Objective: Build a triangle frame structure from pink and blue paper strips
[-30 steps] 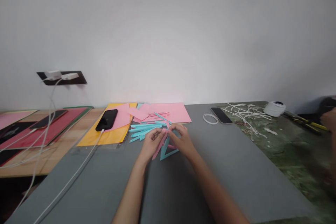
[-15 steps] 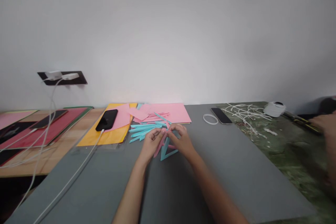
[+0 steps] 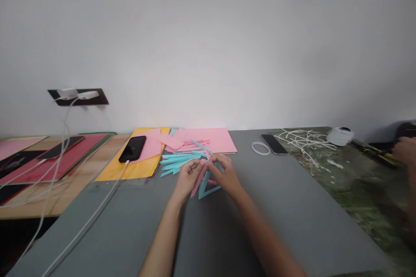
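Between my hands, above the grey table [image 3: 136, 225], is a pink paper strip [image 3: 197, 185]. My left hand [image 3: 189, 176] pinches its upper part between thumb and fingers. My right hand [image 3: 225, 174] is closed on the same pink paper, its thumb meeting the left one; the exact fold is hidden by the fingers. Under them a blue paper strip [image 3: 209, 192], bent into a sharp V, joins the pink pieces, partly covered by my right hand. Just behind lies a pile of blue paper strips [image 3: 175, 161], with pink strips [image 3: 195, 144] farther back.
Pink sheets [image 3: 214, 137] lie by the wall. On the left, a black phone [image 3: 132, 149] rests on a yellow envelope [image 3: 112, 173], trailing a white cable [image 3: 94, 214]. A white ring [image 3: 260, 148] and another phone [image 3: 274, 143] lie right. Another person's hand [image 3: 405, 150] shows at far right.
My hands stay almost in place, still pinching the pink paper, whose lower end has shifted slightly. The other person's hand at far right has moved a little rightward.
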The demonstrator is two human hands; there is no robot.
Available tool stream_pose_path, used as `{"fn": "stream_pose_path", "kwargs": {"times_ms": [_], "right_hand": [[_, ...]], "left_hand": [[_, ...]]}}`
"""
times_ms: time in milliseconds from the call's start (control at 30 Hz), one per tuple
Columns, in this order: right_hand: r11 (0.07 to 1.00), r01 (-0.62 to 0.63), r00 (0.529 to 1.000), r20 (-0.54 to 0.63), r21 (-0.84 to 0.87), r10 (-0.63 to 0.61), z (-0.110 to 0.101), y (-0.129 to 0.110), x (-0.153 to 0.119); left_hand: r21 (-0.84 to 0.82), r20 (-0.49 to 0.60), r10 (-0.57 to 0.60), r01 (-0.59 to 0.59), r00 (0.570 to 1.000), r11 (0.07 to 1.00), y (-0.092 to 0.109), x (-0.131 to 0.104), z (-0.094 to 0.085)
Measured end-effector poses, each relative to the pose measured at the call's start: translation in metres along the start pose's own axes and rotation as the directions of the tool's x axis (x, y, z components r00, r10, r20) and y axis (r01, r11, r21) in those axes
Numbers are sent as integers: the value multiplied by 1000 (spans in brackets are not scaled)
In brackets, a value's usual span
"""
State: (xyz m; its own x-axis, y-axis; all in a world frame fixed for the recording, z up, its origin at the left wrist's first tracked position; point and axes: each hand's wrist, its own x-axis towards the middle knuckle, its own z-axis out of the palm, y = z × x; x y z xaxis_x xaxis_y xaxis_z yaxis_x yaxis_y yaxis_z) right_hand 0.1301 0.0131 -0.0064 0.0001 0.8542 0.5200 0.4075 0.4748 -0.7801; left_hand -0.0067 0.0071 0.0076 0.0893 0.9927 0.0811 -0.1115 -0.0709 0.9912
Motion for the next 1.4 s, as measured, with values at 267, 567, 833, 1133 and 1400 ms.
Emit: {"fn": "stream_pose_path", "kwargs": {"times_ms": [267, 567, 833, 1133, 1400], "right_hand": [[1000, -9, 1000, -2, -7, 9, 0, -1, -1], [1000, -5, 1000, 2, 7, 5, 0, -1, 0], [1000, -11, 1000, 2, -10, 11, -1, -1, -1], [1000, 12, 1000, -22, -19, -12, -4, -3, -1], [994, 0, 997, 81, 107, -9, -14, -1, 4]], "left_hand": [[-1, 6, -15, 15, 1000, 1000, -1, -1, -1], [5, 0, -34, 34, 999, 999, 2, -2, 1], [-1, 19, -31, 31, 999, 1000, 0, -1, -1], [16, 26, -20, 20, 999, 1000, -1, -1, -1], [67, 72, 88, -93, 993, 993, -7, 1, -6]]}}
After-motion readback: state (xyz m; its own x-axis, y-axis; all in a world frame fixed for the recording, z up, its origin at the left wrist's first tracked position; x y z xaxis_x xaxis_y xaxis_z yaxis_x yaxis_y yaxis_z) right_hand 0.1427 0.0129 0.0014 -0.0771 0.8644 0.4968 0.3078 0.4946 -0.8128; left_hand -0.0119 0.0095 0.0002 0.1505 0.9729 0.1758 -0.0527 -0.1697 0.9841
